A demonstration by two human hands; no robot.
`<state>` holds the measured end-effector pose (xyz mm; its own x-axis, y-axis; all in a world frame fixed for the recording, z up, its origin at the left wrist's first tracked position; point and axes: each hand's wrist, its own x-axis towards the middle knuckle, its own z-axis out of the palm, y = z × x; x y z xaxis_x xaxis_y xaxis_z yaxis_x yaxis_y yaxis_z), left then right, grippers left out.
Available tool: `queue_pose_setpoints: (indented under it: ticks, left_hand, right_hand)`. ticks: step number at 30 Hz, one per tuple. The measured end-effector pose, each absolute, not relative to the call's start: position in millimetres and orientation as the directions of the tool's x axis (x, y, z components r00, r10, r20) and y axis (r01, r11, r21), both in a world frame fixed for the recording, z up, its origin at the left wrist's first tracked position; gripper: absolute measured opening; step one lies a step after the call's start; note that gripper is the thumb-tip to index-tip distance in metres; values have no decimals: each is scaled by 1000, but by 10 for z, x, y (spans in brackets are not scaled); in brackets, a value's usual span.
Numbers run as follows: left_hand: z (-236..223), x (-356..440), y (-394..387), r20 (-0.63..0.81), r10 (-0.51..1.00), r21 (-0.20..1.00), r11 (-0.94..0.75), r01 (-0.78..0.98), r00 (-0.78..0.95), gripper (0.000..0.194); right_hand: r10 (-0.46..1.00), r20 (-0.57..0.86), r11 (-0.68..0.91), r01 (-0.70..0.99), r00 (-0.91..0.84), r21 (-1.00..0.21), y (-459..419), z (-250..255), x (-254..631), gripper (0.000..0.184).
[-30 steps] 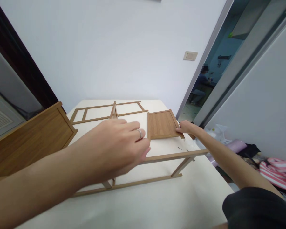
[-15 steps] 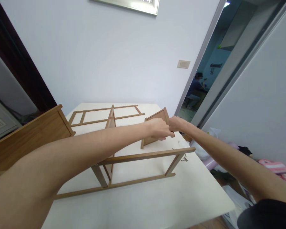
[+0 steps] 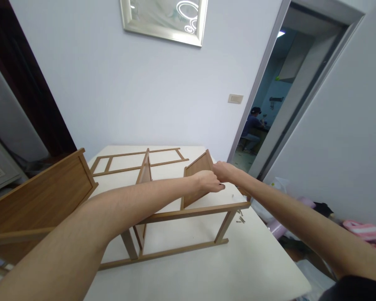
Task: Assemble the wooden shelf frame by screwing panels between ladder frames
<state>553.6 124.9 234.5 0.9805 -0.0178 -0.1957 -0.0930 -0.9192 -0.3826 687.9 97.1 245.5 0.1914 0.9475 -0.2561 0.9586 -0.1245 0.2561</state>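
A small wooden panel (image 3: 196,167) stands tilted on its lower edge inside a wooden frame (image 3: 188,213) that lies on the white table (image 3: 213,267). My left hand (image 3: 209,182) grips the panel's near right edge, fingers closed. My right hand (image 3: 223,170) holds the panel's far right corner, fingers wrapped on it. A second upright panel (image 3: 144,171) stands in the frame's middle.
A large wooden board (image 3: 37,200) leans at the table's left. Several small screws (image 3: 240,216) lie near the frame's right leg. An open doorway (image 3: 269,108) at the right shows a seated person (image 3: 252,125) in another room. Bags and cloth (image 3: 360,230) lie on the floor.
The small panel lay flat on the frame a second ago; both hands have raised it onto its edge. My left hand moved from near the middle to the panel.
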Motion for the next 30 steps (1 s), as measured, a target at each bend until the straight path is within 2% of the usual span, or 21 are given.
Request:
queue_pose_setpoints:
  ticks: [11,14,16,19,21,25,30]
  left_hand:
    - [2647,5323,1223,-161,-13,-272,-961,-57,987,35]
    - [2738,5239,1129,-141,-4,-216,-976,-35,990,27]
    - [2814,5162,1040,-132,4,-169,-985,-18,991,26]
    - [2943,5038,876,-125,26,-90,-996,15,992,43]
    - [3015,4963,756,-124,37,-32,-999,33,992,45]
    - [3055,4840,538,-141,46,52,-997,54,989,43]
    - [2924,4727,366,-128,89,53,-994,97,988,32]
  right_hand:
    - [950,-252,-178,983,184,46,1020,2638,6935,40]
    - [956,-239,-176,984,170,-7,949,2669,6859,41]
    - [960,-222,-180,983,169,-32,870,2682,6792,40]
    - [964,-198,-196,979,179,-65,733,2686,6695,40]
    - [965,-183,-208,974,190,-85,641,2686,6647,39]
    - [966,-164,-221,968,200,-121,480,2704,6601,39]
    - [968,-153,-219,966,197,-140,328,2733,6554,38]
